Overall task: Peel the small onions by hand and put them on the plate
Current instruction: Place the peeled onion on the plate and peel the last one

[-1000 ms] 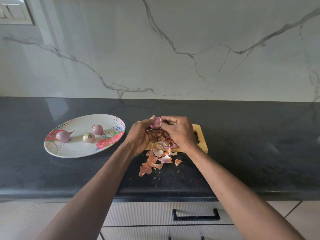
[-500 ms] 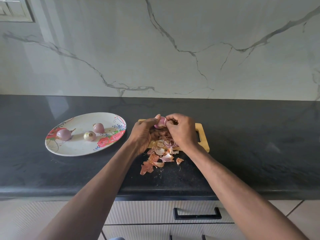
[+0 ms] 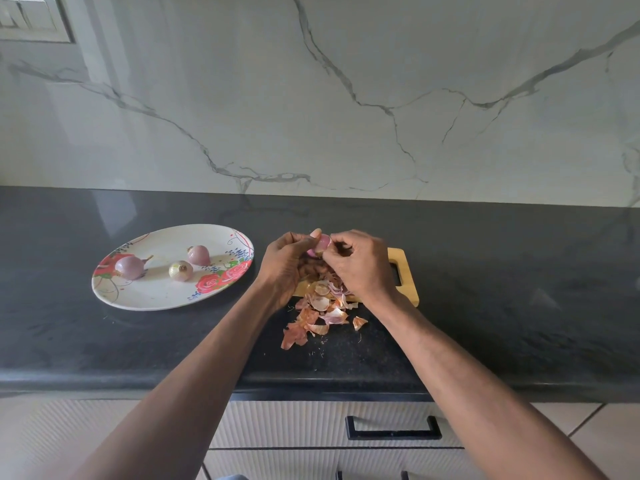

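Pink onion [image 3: 321, 244] between both hands, peels [image 3: 320, 315] below, plate [image 3: 156, 296] left

We see a black stone counter [image 3: 485, 271] running the full width, its front edge rounded. Behind it rises a pale marble backsplash [image 3: 346, 81] with grey veins — a switch plate [image 3: 31, 19] sits at its top left corner. A wooden cutting board [image 3: 403, 271] lies near the counter's middle. Below the front edge, ribbed drawers [image 3: 294, 424] — one carries a black handle [image 3: 393, 429].
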